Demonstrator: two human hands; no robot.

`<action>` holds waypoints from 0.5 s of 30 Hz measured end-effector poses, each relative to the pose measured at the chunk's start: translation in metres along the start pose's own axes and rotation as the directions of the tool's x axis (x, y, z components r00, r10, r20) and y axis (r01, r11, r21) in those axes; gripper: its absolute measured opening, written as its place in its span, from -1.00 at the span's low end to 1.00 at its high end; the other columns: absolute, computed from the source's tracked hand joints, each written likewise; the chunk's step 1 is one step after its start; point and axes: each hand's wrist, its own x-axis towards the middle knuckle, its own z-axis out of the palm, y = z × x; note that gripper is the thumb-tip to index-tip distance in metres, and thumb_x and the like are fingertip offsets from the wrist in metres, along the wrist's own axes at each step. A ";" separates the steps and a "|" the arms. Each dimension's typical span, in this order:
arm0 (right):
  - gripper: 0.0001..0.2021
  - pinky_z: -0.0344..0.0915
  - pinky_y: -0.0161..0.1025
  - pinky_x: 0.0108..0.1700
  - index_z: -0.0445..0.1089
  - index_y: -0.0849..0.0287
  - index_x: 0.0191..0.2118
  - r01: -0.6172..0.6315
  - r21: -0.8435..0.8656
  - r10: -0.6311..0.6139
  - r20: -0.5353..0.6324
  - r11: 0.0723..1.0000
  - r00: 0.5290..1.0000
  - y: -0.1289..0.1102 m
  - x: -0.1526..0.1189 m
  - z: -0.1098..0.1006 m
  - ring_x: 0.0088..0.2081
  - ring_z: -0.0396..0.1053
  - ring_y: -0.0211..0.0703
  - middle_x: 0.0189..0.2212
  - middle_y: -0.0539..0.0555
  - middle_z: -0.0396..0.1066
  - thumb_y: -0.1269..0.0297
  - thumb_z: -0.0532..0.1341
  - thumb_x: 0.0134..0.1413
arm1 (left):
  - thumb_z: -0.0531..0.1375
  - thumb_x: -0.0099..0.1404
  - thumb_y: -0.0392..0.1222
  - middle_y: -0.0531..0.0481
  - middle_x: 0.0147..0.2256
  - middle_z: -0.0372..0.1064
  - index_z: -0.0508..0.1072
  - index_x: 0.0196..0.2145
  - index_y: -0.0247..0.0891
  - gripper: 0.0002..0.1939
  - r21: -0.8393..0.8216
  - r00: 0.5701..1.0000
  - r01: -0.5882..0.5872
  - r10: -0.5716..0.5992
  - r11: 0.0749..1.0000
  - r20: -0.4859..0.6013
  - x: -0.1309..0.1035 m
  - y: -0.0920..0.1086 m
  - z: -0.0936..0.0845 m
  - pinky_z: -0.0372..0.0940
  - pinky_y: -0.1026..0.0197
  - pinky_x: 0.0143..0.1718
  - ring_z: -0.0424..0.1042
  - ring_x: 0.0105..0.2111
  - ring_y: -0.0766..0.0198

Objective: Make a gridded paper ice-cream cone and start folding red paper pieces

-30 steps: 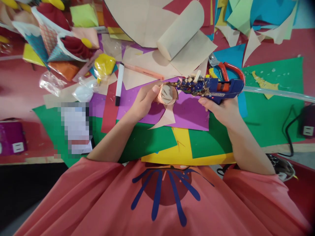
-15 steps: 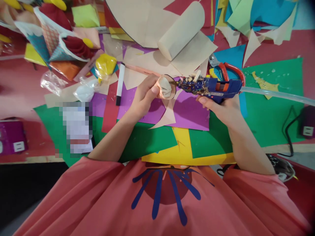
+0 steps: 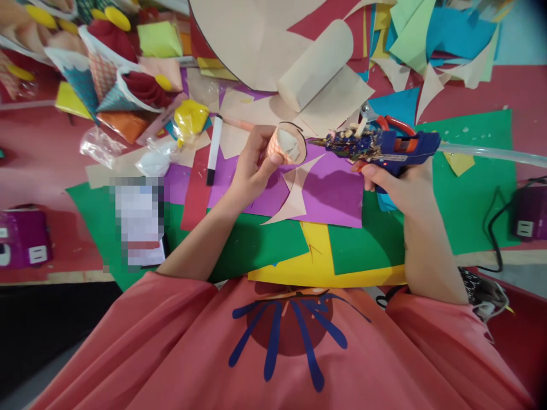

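Below my hands lay a broad green paper sheet [image 3: 474,210] and, overlapping it, a smaller purple paper sheet [image 3: 337,196]; above the purple one, my right hand [image 3: 412,185] was wrapped around the grip of a dark-blue, residue-crusted glue gun [image 3: 380,149]; it looked the heavy, rigid one, best held by that grip, well behind its metal nozzle [image 3: 315,142], which I judged hot; a long translucent glue stick [image 3: 482,151] trailed from its back, likely bendy, apt to tug; just left of the nozzle, apart from it, my left hand [image 3: 254,171] pinched a small, pale-rimmed, orange-patterned paper cup [image 3: 277,149] between thumb and fingers; it seemed light and easily crushed, best taken lightly by its outer side, clear of the open rim and the crumpled whitish filling [image 3: 289,143].
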 end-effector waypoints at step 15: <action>-0.64 0.12 -0.12 -0.60 0.32 0.11 -0.64 -0.348 -0.138 0.148 -0.719 0.927 0.679 0.058 -0.044 -0.124 -0.69 0.23 -0.22 -0.72 -0.01 0.25 0.03 0.46 -0.36 | 0.23 0.26 0.02 -0.02 -0.02 0.30 0.20 0.08 -0.05 -0.52 0.111 0.993 -0.092 0.083 0.990 0.087 0.000 -0.005 -0.001 0.39 -0.01 0.01 0.42 -0.01 0.16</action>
